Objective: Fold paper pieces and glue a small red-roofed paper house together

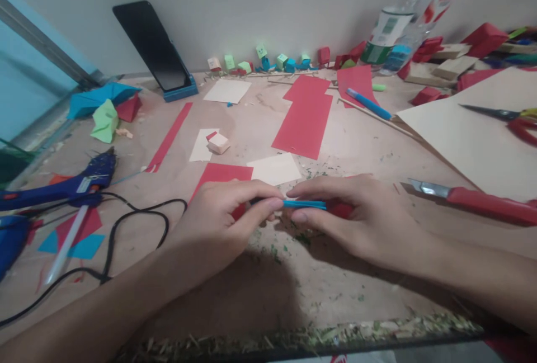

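A narrow blue folded paper strip point(308, 204) lies level between my hands, low over the table. My left hand point(235, 209) pinches its left end between thumb and fingers. Around the free right end, the thumb and forefinger of my right hand point(364, 212) stand apart, above and below the strip, without a visible grip. Just behind my left hand is a red paper sheet point(220, 173), partly covered by it, beside a cream paper piece point(274, 168). A small cream paper block point(218, 143) with a red patch sits farther back.
At left are a blue glue gun point(90, 178) and its black cable point(115, 229). A red-handled utility knife point(482, 201) and scissors point(522, 122) lie right. Behind stand a phone point(153, 44), small paper figures point(264, 61) and plastic bottles point(388, 36). Red sheets point(304, 125) lie mid-table.
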`<control>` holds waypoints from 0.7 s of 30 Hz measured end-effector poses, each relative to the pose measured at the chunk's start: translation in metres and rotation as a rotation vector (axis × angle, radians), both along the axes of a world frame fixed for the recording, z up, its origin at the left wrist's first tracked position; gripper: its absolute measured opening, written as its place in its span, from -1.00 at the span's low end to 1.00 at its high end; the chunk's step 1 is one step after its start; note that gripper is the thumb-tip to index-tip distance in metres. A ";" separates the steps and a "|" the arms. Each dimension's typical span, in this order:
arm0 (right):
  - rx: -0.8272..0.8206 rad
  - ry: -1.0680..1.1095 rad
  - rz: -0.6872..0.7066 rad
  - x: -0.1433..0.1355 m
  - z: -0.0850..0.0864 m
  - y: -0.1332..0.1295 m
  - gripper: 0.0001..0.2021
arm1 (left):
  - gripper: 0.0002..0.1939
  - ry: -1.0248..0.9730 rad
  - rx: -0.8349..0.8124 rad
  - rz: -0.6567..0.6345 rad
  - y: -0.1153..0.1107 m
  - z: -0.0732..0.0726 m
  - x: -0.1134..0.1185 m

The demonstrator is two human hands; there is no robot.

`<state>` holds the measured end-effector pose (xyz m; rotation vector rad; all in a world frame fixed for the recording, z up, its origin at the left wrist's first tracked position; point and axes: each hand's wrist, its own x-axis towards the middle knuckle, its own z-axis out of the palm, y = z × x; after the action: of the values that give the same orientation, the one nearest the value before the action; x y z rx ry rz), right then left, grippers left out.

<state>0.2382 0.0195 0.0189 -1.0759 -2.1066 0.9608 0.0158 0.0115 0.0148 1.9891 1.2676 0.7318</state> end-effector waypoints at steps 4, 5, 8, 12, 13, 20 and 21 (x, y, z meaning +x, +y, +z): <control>-0.015 -0.020 0.034 0.001 -0.001 0.000 -0.86 | -0.85 0.107 0.188 -0.058 -0.002 -0.004 0.000; -0.011 -0.021 0.036 0.001 -0.001 0.000 -0.85 | -0.86 0.132 0.237 -0.063 -0.002 -0.005 0.000; 0.006 -0.036 0.036 0.001 0.000 0.000 -0.81 | -0.85 0.175 0.345 -0.095 -0.003 -0.006 0.000; 0.004 -0.058 0.079 0.001 -0.001 -0.001 -0.76 | -0.85 0.188 0.299 -0.176 -0.002 -0.008 -0.001; 0.001 -0.069 0.088 0.001 -0.001 -0.001 -0.75 | -0.83 0.191 0.294 -0.198 -0.001 -0.009 -0.001; 0.044 -0.110 0.060 0.007 0.003 0.001 -0.73 | -0.74 0.062 0.327 -0.203 0.000 -0.015 0.000; 0.043 -0.116 0.060 0.008 0.003 0.001 -0.72 | -0.75 0.042 0.298 -0.202 -0.001 -0.014 0.001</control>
<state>0.2457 0.0208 0.0223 -1.0761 -2.2546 0.8953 0.0167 0.0109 0.0011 2.3424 1.0064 0.8196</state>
